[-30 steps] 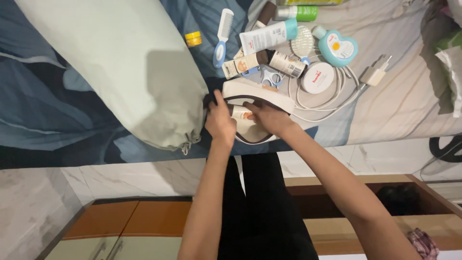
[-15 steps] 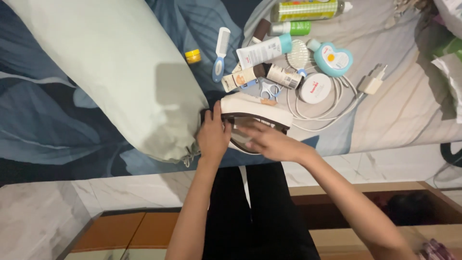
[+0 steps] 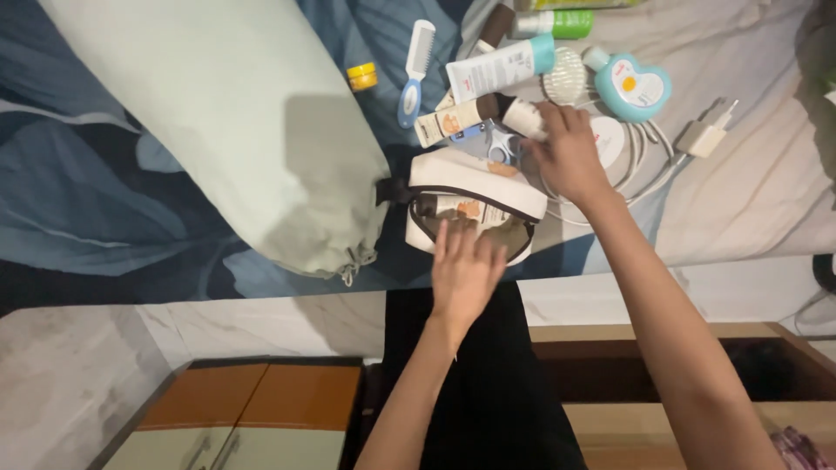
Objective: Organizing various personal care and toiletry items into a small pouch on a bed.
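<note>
A cream pouch [image 3: 470,180] with brown trim lies open on the bed edge, with a small tube [image 3: 460,209] inside it. My left hand [image 3: 466,268] rests flat on the pouch's near rim, fingers spread, gripping nothing. Just beyond the pouch, my right hand [image 3: 568,152] closes around a small dark bottle with a white label [image 3: 522,117]. Right by that hand lie small blue scissors [image 3: 498,144], a tube with a brown cap [image 3: 455,121] and a round white tin [image 3: 612,137], which the hand partly hides.
A pale green pillow [image 3: 218,122] fills the left. Further back lie a blue comb [image 3: 414,65], yellow jar [image 3: 361,77], teal-capped white tube [image 3: 496,68], white brush [image 3: 564,85], teal heart-shaped bottle [image 3: 629,87], green bottle [image 3: 557,23] and white charger [image 3: 704,136] with cable.
My right hand left the pouch and reached back to the small labelled bottle. My left hand moved from the pouch's left end to its near rim.
</note>
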